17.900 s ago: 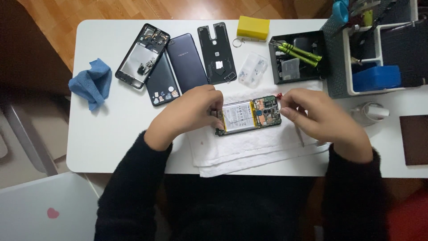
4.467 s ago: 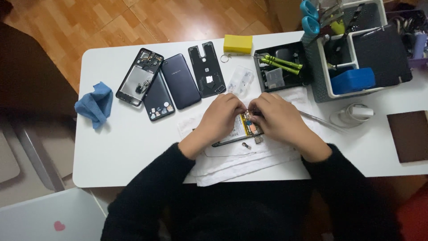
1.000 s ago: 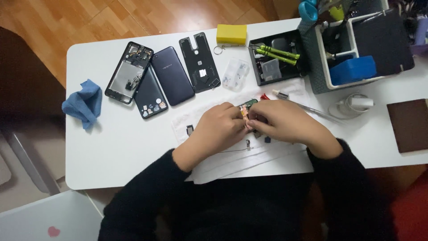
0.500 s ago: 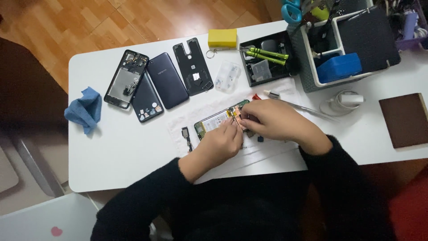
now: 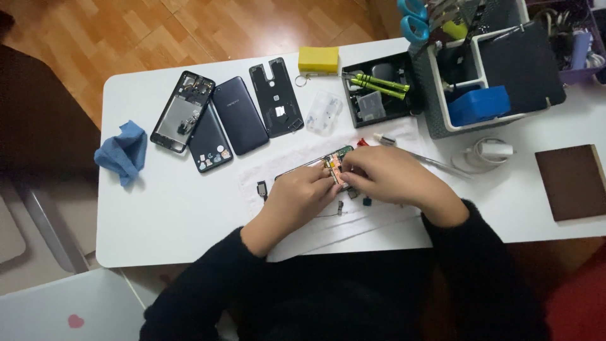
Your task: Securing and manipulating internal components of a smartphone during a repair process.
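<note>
both hands pinch the opened phone (image 5: 328, 165) on the white cloth (image 5: 379, 218): left hand (image 5: 295, 197) steadies its frame, right hand (image 5: 386, 177) nips a small part at the board. loose bits by the fingers could scatter if it slips. beyond the grip: dark tray (image 5: 377, 95), yellow block (image 5: 318, 59), grey caddy (image 5: 486, 69).

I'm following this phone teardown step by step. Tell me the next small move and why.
Probably lift the small part pinched at the opened phone slowly upward. Both the left hand and right hand meet at its board end, fingers closed on it, and loose bits already lie on the white cloth.
</note>
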